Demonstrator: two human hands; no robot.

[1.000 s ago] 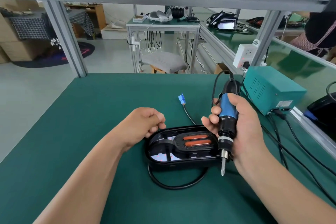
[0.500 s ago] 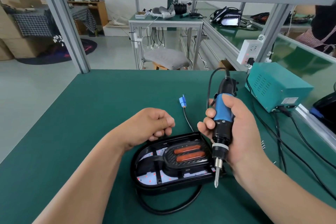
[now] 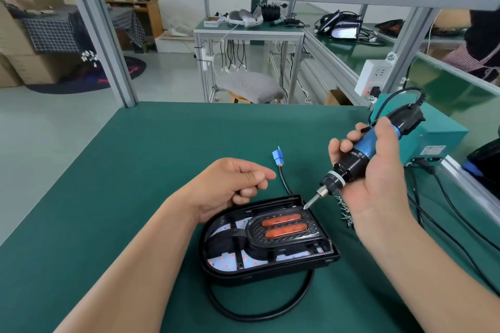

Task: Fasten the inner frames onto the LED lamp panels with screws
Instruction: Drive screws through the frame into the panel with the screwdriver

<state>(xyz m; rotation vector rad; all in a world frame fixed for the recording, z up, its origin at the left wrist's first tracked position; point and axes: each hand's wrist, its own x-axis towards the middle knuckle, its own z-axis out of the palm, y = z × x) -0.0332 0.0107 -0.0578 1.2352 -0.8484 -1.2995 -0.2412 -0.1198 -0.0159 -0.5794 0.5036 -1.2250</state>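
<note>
A black LED lamp panel [image 3: 270, 269] lies on the green mat, its inner frame [image 3: 284, 227] carrying two orange strips. My right hand [image 3: 378, 189] grips a blue and black electric screwdriver [image 3: 362, 149], slanted down to the left. Its bit tip [image 3: 307, 207] sits at the panel's far right corner. My left hand [image 3: 232, 184] hovers over the panel's far left edge with curled fingers and thumb pressed on the index finger; nothing shows in it. A small heap of screws [image 3: 345, 215] lies just right of the panel.
The panel's black cable [image 3: 259, 315] loops in front of it and ends in a blue connector [image 3: 277, 157] behind it. A teal power box [image 3: 433, 135] and several black cords [image 3: 460, 219] occupy the right side. Aluminium posts stand at the bench's far corners.
The screwdriver has tipped from upright to a slant, and its bit has moved from the panel's near right side to the far right corner. My left hand has stayed curled above the panel.
</note>
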